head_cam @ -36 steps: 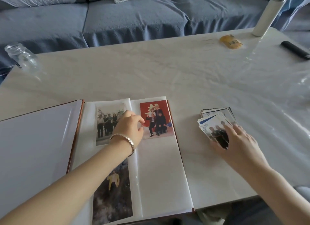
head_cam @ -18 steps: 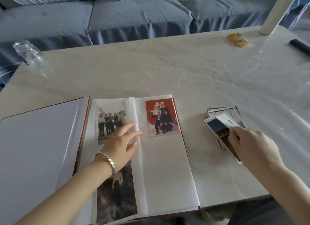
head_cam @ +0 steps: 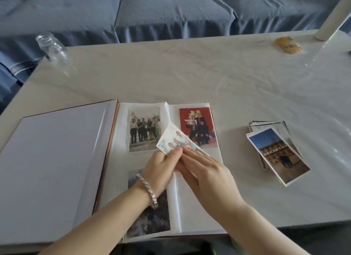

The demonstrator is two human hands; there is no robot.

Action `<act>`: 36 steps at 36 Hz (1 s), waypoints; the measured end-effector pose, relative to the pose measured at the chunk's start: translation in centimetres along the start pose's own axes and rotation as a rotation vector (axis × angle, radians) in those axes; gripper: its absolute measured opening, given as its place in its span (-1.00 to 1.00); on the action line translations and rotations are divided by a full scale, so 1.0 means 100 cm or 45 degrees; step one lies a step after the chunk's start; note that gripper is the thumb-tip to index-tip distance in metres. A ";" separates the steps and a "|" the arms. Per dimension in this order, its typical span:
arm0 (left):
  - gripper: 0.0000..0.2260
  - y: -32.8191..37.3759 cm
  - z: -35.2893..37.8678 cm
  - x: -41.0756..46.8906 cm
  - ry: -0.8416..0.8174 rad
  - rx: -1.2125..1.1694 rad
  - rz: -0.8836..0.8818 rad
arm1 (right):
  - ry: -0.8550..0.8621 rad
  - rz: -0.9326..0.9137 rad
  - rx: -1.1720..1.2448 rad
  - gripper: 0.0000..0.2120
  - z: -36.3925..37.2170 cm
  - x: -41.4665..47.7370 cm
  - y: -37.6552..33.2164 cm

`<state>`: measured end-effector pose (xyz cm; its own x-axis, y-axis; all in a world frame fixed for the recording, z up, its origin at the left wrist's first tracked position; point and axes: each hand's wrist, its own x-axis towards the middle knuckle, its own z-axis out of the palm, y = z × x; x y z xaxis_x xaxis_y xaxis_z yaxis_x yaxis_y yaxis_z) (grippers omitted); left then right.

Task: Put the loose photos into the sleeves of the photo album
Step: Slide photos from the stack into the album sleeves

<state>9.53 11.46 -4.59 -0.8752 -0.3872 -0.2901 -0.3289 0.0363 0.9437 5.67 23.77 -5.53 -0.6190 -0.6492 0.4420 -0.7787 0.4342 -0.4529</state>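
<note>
The photo album (head_cam: 199,203) lies open at the near edge of the table. Three photos sit in its sleeves: a group photo (head_cam: 144,129), a red-backed photo (head_cam: 197,125) and a dark photo (head_cam: 150,216) partly under my left wrist. Above the album's middle, a loose pale photo (head_cam: 173,138) is tilted up. My left hand (head_cam: 161,167), with a metal bracelet, pinches its lower edge. My right hand (head_cam: 205,171) meets the same photo from the right with straight fingers. The stack of loose photos (head_cam: 275,150) lies on the table to the right of the album.
A clear glass jar (head_cam: 51,47) stands at the table's far left corner. A yellow packet (head_cam: 287,45) and a white bottle (head_cam: 332,19) are at the far right. A blue sofa (head_cam: 171,13) runs behind the table. The table (head_cam: 190,74) is covered in clear plastic.
My right hand has carried one photo from the stack over to the album's middle. My left hand has lifted off the page and taken hold of that photo.
</note>
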 end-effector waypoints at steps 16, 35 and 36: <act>-0.69 0.019 -0.063 0.004 0.187 1.192 0.020 | -0.249 0.135 -0.232 -0.68 -0.011 -0.045 0.058; -0.67 0.025 -0.037 -0.001 0.048 1.439 0.153 | -0.224 0.152 -0.269 -0.70 -0.010 -0.043 0.053; -0.68 0.023 -0.038 0.001 0.014 1.405 0.115 | -0.225 0.155 -0.259 -0.70 -0.010 -0.043 0.054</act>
<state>10.05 8.02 -1.89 -0.9105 -0.3497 -0.2207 -0.4045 0.8641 0.2996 4.05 29.53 -9.16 -0.6954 -0.6759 0.2441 -0.7155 0.6199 -0.3221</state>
